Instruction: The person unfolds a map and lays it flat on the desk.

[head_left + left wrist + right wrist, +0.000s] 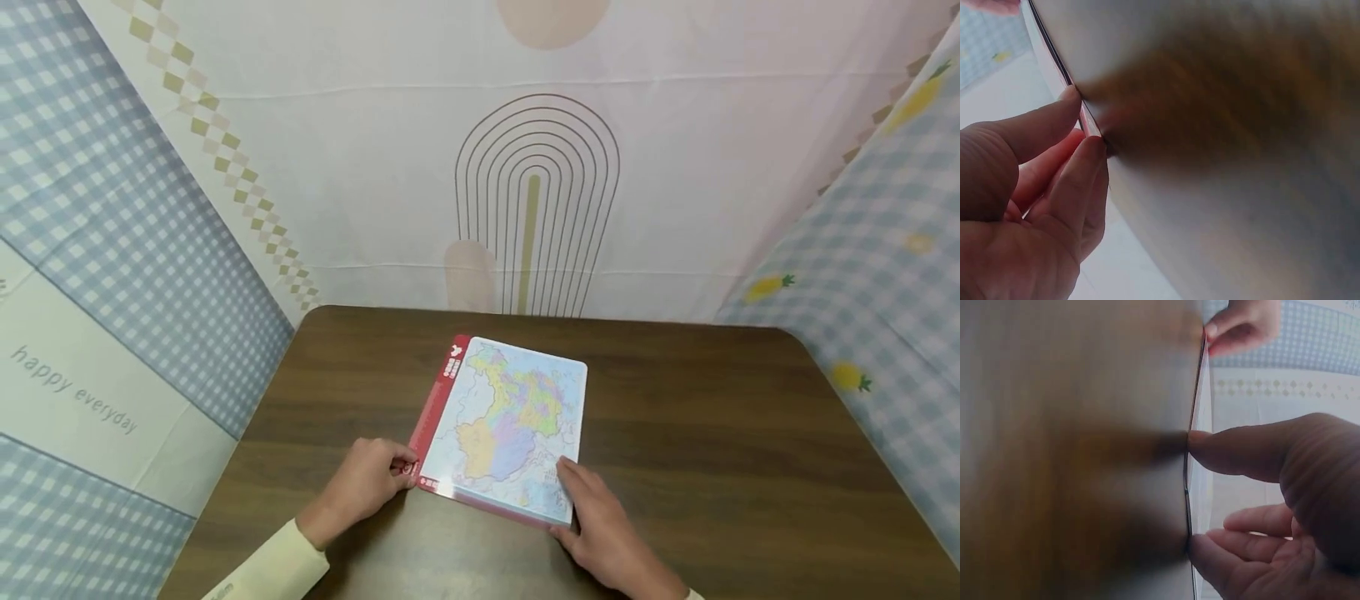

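A thin rectangular map (pixel 517 417), printed in pastel colours with a red strip (pixel 438 400) down its left side, lies on the brown wooden table. My left hand (pixel 371 479) pinches its near left corner between thumb and curled fingers. In the left wrist view, the left thumb (pixel 1054 122) and fingertips meet the thin edge. At the near right corner, my right hand (pixel 603 529) touches the map with thumb and fingers apart. The right wrist view has the right thumb (pixel 1235 450) on one side of the corner and a fingertip on the other.
The brown table (pixel 690 450) extends around the map on all sides. A pale patterned cloth (pixel 375 183) hangs behind its far edge. Blue checked cloth (pixel 97 167) hangs at the left, and another with yellow pineapple prints (pixel 892 292) at the right.
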### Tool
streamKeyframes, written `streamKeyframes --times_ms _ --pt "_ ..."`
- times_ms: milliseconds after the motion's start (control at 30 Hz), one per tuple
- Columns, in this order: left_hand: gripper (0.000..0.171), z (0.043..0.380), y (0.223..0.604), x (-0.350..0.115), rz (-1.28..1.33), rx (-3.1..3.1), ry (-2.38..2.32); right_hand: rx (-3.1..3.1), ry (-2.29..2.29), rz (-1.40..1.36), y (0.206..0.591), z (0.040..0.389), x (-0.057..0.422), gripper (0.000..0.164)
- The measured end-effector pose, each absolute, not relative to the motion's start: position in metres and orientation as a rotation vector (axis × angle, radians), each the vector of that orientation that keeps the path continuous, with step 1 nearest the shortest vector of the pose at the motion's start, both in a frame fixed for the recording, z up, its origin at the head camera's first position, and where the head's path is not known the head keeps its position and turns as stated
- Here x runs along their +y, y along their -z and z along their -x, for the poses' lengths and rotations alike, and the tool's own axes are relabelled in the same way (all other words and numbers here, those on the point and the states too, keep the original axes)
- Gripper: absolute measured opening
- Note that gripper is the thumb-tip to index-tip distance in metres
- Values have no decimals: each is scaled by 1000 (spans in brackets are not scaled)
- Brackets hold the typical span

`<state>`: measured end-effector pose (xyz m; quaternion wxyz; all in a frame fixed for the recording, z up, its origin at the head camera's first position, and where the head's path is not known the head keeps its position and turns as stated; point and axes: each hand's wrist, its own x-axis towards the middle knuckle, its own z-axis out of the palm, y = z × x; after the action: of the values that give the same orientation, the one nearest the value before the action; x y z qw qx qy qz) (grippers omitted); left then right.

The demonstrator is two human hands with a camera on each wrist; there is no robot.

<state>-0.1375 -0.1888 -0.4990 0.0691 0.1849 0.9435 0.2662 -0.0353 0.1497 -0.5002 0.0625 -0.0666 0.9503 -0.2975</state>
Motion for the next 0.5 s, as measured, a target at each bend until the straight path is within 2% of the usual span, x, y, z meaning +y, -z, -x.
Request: streamKeyframes --times_ms 500 --pt "21 118 502 -172 -618 2823 -972 2946 781 401 504 61 186 76"
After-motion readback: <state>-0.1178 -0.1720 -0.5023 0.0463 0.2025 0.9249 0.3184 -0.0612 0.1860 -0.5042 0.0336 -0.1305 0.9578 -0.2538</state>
